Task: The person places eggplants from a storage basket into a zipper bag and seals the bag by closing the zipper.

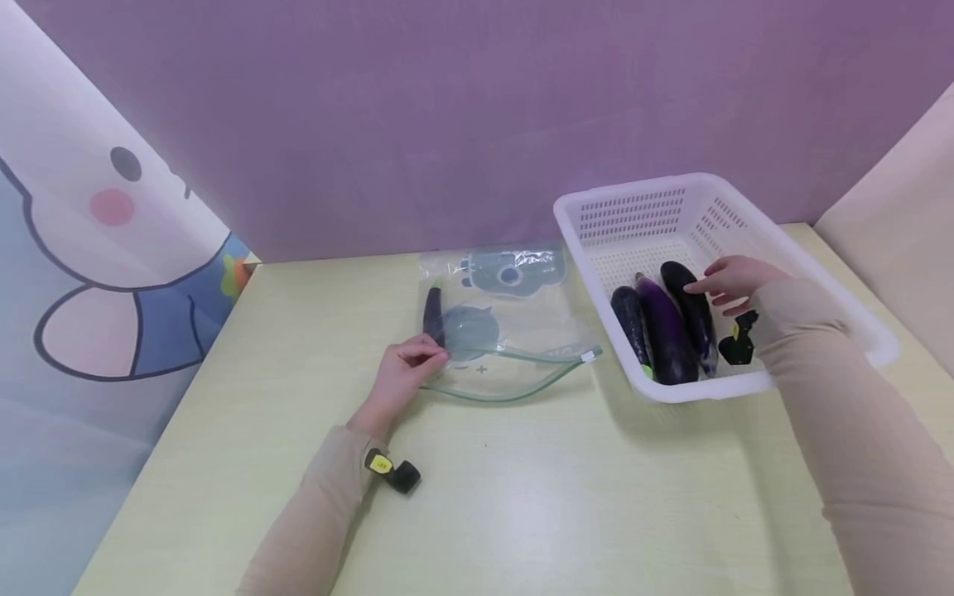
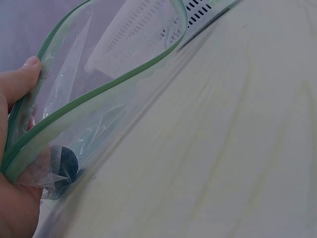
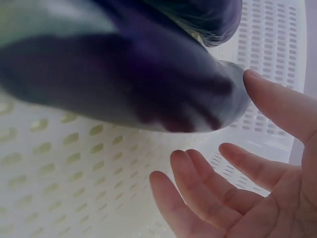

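A clear zip bag (image 1: 522,319) with a green seal lies on the table, its mouth parted toward me. My left hand (image 1: 402,372) pinches the bag's left edge at the seal (image 2: 99,91). Inside the bag, along its left side, is a slim dark eggplant (image 1: 433,314). To the right, a white basket (image 1: 633,199) holds three eggplants (image 1: 666,331) side by side. Over the basket my right hand (image 1: 738,281) reaches beside the rightmost eggplant (image 1: 689,302). In the right wrist view its fingers are spread, the thumb close to the eggplant's end (image 3: 233,94); contact is unclear.
The pale wooden table (image 1: 507,497) runs toward me. A purple backdrop (image 1: 447,124) rises behind the table, and a cartoon-printed cloth (image 1: 112,290) hangs at the left. At the right is a pale cloth (image 1: 902,232). The basket's raised rim stands between its contents and the bag.
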The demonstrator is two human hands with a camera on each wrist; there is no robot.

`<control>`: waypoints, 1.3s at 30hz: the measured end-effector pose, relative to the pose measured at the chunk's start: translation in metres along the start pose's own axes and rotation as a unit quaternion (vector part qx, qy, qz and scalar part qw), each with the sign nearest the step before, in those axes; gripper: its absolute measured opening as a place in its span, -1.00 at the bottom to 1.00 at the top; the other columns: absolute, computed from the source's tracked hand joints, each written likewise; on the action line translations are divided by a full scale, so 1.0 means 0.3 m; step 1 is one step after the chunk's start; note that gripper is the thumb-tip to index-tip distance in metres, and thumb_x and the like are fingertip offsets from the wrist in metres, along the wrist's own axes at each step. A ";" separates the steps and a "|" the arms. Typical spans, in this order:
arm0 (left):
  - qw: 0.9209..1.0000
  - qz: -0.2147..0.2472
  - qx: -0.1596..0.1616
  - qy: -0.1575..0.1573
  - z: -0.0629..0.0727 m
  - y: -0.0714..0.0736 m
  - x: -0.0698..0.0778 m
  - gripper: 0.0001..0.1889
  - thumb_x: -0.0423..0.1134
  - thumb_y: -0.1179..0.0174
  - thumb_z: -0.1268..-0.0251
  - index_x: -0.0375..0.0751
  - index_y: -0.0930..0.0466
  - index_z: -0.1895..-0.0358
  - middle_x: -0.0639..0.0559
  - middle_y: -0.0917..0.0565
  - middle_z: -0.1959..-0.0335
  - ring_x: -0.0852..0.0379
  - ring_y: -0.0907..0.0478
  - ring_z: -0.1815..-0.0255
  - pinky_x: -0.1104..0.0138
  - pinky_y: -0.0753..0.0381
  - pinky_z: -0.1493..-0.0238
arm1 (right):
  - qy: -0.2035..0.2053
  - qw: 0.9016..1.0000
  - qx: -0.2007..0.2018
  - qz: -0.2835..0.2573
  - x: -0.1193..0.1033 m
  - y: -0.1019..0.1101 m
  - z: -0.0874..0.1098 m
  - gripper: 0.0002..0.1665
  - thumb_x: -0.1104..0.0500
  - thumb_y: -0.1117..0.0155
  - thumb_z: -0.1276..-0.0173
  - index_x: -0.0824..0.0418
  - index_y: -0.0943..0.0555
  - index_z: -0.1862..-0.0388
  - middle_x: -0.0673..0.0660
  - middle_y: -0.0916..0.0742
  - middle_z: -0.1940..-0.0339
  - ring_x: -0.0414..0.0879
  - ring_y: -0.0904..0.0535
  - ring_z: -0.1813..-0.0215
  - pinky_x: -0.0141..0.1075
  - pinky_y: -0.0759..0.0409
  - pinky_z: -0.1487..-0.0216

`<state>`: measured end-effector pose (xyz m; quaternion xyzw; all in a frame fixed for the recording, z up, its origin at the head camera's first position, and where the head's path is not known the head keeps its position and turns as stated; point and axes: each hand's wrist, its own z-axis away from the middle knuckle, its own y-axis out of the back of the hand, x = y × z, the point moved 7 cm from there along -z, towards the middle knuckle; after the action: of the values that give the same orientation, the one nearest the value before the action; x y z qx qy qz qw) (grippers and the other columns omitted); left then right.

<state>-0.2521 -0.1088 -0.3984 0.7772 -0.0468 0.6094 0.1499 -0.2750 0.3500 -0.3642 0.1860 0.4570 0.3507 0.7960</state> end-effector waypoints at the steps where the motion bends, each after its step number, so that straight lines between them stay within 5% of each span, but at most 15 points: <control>1: 1.000 0.000 0.000 0.002 0.001 0.001 -0.001 -0.85 -0.55 -0.21 -0.14 -0.67 -0.57 0.28 0.31 -0.58 0.46 0.31 -0.46 0.39 0.54 -0.46 0.33 | -0.002 1.000 -0.005 0.005 -0.001 -0.002 0.001 -0.04 -0.03 0.00 -0.44 0.67 0.18 -0.35 0.65 -0.19 -0.26 0.45 -0.27 -0.25 -0.07 -0.62 0.05; 6: 1.000 -0.002 0.002 0.004 0.002 0.000 -0.001 -0.85 -0.55 -0.21 -0.13 -0.66 -0.58 0.27 0.29 -0.58 0.46 0.30 -0.47 0.39 0.53 -0.47 0.32 | 0.002 0.999 -0.022 0.025 -0.007 -0.013 0.004 -0.07 -0.02 -0.02 -0.43 0.71 0.10 -0.31 0.69 -0.26 -0.21 0.42 -0.40 -0.17 -0.06 -0.64 0.06; 11: 1.000 0.004 0.001 0.001 0.002 0.000 0.000 -0.85 -0.56 -0.20 -0.14 -0.68 -0.56 0.28 0.29 -0.58 0.46 0.31 -0.47 0.40 0.53 -0.47 0.33 | 0.004 0.999 -0.038 0.024 -0.006 -0.021 0.005 -0.07 -0.02 -0.07 -0.41 0.69 0.05 -0.31 0.66 -0.31 -0.21 0.14 -0.61 0.05 -0.11 -0.66 0.11; 19: 1.000 0.011 -0.001 -0.010 0.000 -0.004 0.009 -0.84 -0.57 -0.20 -0.13 -0.70 -0.55 0.28 0.30 -0.58 0.47 0.31 -0.46 0.41 0.54 -0.46 0.36 | -0.004 0.998 -0.063 0.006 0.007 -0.024 -0.010 -0.14 -0.04 -0.12 -0.37 0.63 -0.09 -0.26 0.58 -0.39 -0.12 -0.11 -0.63 0.19 -0.14 -0.64 0.06; 27: 1.000 0.009 -0.001 -0.005 0.006 0.000 -0.002 -0.84 -0.57 -0.21 -0.13 -0.70 -0.55 0.28 0.30 -0.58 0.47 0.32 -0.46 0.42 0.54 -0.47 0.36 | -0.012 0.996 -0.082 -0.032 0.007 -0.043 -0.020 -0.63 0.08 -0.17 -0.34 0.40 -0.38 0.16 0.07 -0.56 0.35 -0.19 -0.62 0.33 -0.25 -0.65 0.15; 39: 1.000 0.004 -0.005 -0.015 0.004 -0.003 0.009 -0.86 -0.57 -0.20 -0.13 -0.68 -0.56 0.29 0.28 -0.58 0.46 0.31 -0.46 0.40 0.54 -0.47 0.34 | -0.009 0.997 -0.081 0.012 0.010 -0.042 -0.016 -0.05 0.02 -0.15 -0.35 0.74 0.04 -0.28 0.63 -0.38 -0.13 -0.13 -0.63 0.21 -0.20 -0.64 0.05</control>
<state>-0.2501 -0.1079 -0.3961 0.7855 -0.0554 0.5977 0.1506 -0.2734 0.3435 -0.3762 0.1294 0.4175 0.3949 0.8081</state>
